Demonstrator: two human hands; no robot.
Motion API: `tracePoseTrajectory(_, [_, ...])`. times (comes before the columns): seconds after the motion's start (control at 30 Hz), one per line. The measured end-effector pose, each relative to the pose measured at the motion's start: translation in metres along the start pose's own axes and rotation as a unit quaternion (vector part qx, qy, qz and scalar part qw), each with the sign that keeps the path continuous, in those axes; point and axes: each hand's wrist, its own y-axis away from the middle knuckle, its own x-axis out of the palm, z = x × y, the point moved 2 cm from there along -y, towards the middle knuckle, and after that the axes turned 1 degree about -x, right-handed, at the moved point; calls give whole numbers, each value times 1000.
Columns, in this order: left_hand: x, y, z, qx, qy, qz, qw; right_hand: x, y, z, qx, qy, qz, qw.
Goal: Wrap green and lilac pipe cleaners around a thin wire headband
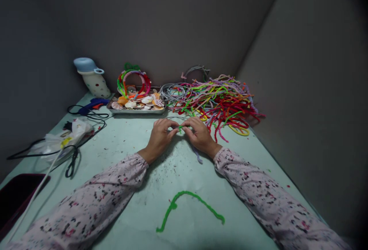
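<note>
My left hand (161,137) and my right hand (201,135) meet over the middle of the table, both with thumb and forefinger pinched. Between their fingertips shows a small bit of green pipe cleaner (180,128), mostly covered by the fingers. A thin grey wire (176,117) curves just behind the hands; whether it runs into the fingers I cannot tell. From under my right hand a lavender pipe cleaner (197,156) trails onto the table. Nearer to me lies a bent green pipe cleaner (186,193), shaped like an arch with a small knob on its left side.
At the back, a metal tray (138,111) holds shells and fuzzy coloured rings (134,83). Grey wire coils (174,92) and a heap of pipe cleaners (224,98) lie to its right. Leftward are a bottle (93,79), a blue glue gun (93,105), cables and a plastic bag (63,138).
</note>
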Motion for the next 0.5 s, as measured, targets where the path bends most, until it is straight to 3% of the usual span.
tracePoseTrajectory(0.5, [-1, 2, -2, -2, 7, -5, 1000, 1, 1, -1, -7, 5, -1, 1000])
